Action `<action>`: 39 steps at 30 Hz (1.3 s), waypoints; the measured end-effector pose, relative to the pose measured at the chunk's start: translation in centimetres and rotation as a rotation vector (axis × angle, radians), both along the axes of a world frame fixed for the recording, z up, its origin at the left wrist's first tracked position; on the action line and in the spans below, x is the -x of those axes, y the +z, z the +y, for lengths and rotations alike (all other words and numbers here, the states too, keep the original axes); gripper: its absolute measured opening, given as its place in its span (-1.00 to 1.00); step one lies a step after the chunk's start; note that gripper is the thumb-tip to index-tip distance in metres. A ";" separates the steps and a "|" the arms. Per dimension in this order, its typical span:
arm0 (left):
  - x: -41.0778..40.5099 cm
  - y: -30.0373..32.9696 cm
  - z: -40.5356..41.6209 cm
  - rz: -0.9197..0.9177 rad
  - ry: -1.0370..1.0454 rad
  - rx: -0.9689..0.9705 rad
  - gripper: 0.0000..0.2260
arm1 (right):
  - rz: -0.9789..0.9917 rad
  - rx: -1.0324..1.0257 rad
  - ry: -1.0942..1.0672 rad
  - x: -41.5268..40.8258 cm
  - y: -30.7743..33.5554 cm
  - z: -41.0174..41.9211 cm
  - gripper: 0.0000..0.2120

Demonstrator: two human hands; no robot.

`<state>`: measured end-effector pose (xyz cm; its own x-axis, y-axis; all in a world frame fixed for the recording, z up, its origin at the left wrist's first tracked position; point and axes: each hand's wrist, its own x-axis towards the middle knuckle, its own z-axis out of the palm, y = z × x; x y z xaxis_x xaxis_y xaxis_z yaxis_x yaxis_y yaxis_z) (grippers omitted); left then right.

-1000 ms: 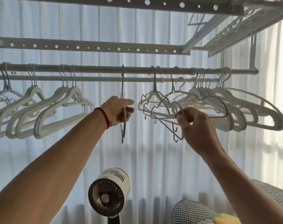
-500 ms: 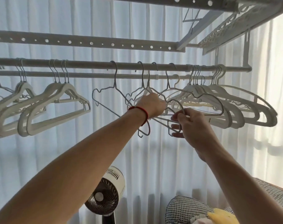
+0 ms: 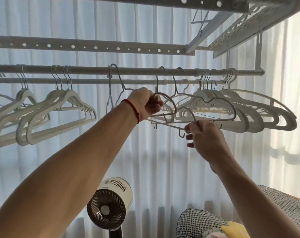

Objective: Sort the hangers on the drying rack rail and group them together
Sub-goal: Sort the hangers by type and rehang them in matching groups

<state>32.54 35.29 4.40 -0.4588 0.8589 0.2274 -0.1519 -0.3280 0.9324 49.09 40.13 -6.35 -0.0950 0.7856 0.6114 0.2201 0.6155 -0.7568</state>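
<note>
A grey rail [image 3: 137, 70] runs across the drying rack, with a second rail [image 3: 87, 81] behind it. Thick white hangers [image 3: 60, 115] hang grouped at the left, and another white group [image 3: 259, 114] hangs at the right. Thin wire hangers [image 3: 214, 103] hang between them at the middle. My left hand [image 3: 145, 104], with a red cord at the wrist, is closed around the shoulder of a wire hanger [image 3: 169, 102]. My right hand [image 3: 204, 134] pinches the lower end of another wire hanger [image 3: 190, 114]. One more wire hanger [image 3: 118, 83] hangs just left of my left hand.
A perforated bar [image 3: 94, 48] and a lattice shelf [image 3: 240, 30] sit above the rails. White curtains [image 3: 163, 160] cover the window behind. A round fan [image 3: 109, 203] stands below, and a houndstooth cushion [image 3: 197, 224] with something yellow lies at the lower right.
My left hand slid a wire hanger rightward along the rail to the wire hangers near my right hand and now grips one there. My right hand stayed on its hanger.
</note>
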 end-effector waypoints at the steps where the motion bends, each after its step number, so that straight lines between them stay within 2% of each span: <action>1: 0.1 0.1 -0.8 -0.022 -0.037 -0.003 -0.68 | 0.001 0.010 0.003 -0.1 -0.1 0.0 -0.73; 3: 0.5 0.0 -2.3 -0.001 -0.094 0.015 -0.67 | -0.053 -0.030 -0.022 -0.1 -0.5 0.3 -0.74; 5: 1.0 -0.7 -3.6 0.095 -0.090 0.048 -0.65 | -0.121 -0.091 -0.103 0.0 -0.9 0.4 -0.75; 7: 1.9 -1.6 -5.0 0.215 -0.015 0.070 -0.63 | -0.171 -0.134 -0.148 0.0 -1.2 0.4 -0.79; 9: 3.0 -2.2 -6.3 0.330 0.079 0.090 -0.70 | -0.194 -0.202 -0.226 0.3 -1.3 -0.2 -0.84; 12: 4.2 -2.1 -7.7 0.499 0.138 0.141 -0.69 | -0.061 -0.597 -0.318 2.2 -0.1 -3.0 -0.71; 14: 4.4 -2.0 -8.2 0.654 0.253 0.144 -0.68 | -0.023 -0.729 -0.292 4.7 1.8 -4.8 -0.66; 15: 4.4 -2.0 -8.4 0.750 0.339 0.130 -0.69 | -0.040 -0.703 -0.245 6.2 3.0 -5.3 -0.65; 17: 4.8 -2.5 -8.7 0.931 0.549 0.091 -0.67 | -0.099 -0.483 -0.051 9.2 5.5 -6.0 -0.59; 19: 5.4 -3.3 -8.7 1.080 0.744 0.105 -0.69 | -0.272 -0.330 -0.040 11.7 7.3 -5.8 -0.57; 22: 6.0 -5.2 -8.4 1.089 0.859 0.245 -0.54 | -0.398 -0.321 -0.103 13.4 7.6 -5.1 -0.69; 24: 6.5 -6.4 -8.0 1.205 0.973 0.331 -0.38 | -0.459 -0.341 -0.122 13.3 6.9 -4.8 -0.79; 27: 7.1 -7.0 -7.1 1.203 0.920 0.502 -0.11 | -0.614 -0.409 -0.277 12.7 5.4 -4.8 -0.87; 29: 7.6 -6.7 -6.5 1.210 0.933 0.582 -0.02 | -0.740 -0.507 -0.347 12.4 4.8 -4.7 -0.82; 31: 8.0 -6.4 -6.1 1.272 0.977 0.633 0.02 | -0.723 -0.590 -0.303 12.2 4.4 -4.3 -0.78; 33: 8.5 -5.8 -5.8 1.315 0.964 0.680 0.02 | -0.716 -0.631 -0.266 11.8 4.1 -4.2 -0.73; 35: 9.2 -5.2 -5.5 1.300 0.945 0.723 -0.06 | -0.727 -0.622 -0.237 11.3 4.0 -4.1 -0.74; 39: 10.3 -4.2 -5.3 1.168 0.783 0.777 -0.45 | -0.671 -0.637 -0.245 10.2 3.5 -3.9 -0.79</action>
<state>22.24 30.01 0.24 -0.7166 0.5761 0.3932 0.6972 0.6068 0.3816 38.88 36.22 -2.80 -0.4579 0.3689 0.8088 0.6635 0.7474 0.0347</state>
